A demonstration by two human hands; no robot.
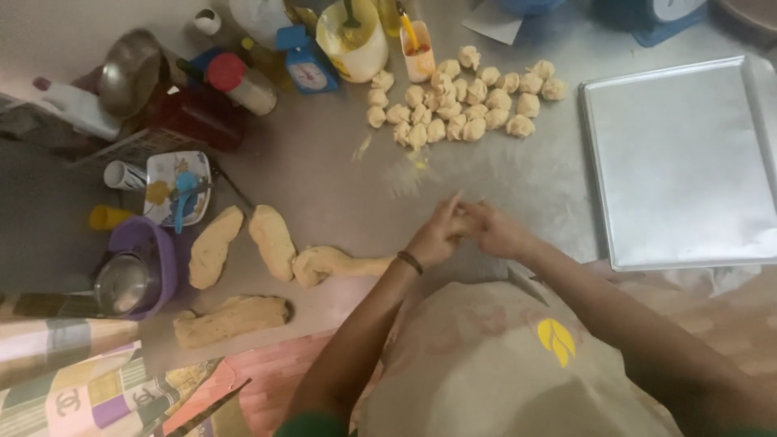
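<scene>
Steel worktop [324, 174]; dough balls [461, 101]; empty tray [680, 162]

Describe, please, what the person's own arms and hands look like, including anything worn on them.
Both forearms are bare, with no gloves on the left hand or right hand. A thin dark band circles the left wrist. No rings or watch can be made out. Near the bottom edge, green sleeve cuffs show at the upper arms. A beige apron with a small yellow leaf mark covers the front.

Small pale dough piece [463, 217] almost hidden between both hands' pressed fingers [450, 212], above the steel table [324, 162].
</scene>
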